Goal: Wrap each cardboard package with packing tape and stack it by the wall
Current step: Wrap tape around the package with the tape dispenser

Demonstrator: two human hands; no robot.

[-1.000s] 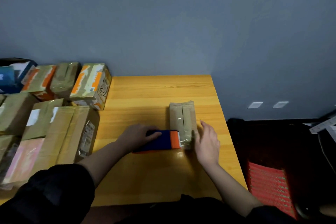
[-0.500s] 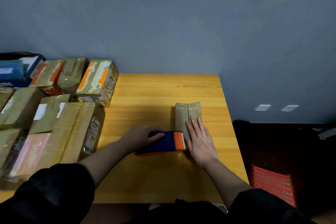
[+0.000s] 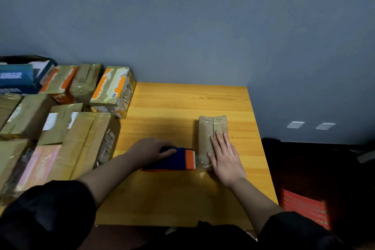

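While right hand [image 3: 225, 158] presses flat, fingers straight and together, on small cardboard package [image 3: 211, 130] at right-middle of wooden surface [image 3: 172, 107], left hand [image 3: 151, 151] grips blue-orange tape dispenser [image 3: 172, 158], fingers curled over it, blade end touching package's near-left corner. Tape strip apparently just laid, not yet cut. Many taped boxes [image 3: 60, 119] already piled at left by wall [image 3: 182, 26]. Left to do: finish this package, stack it.
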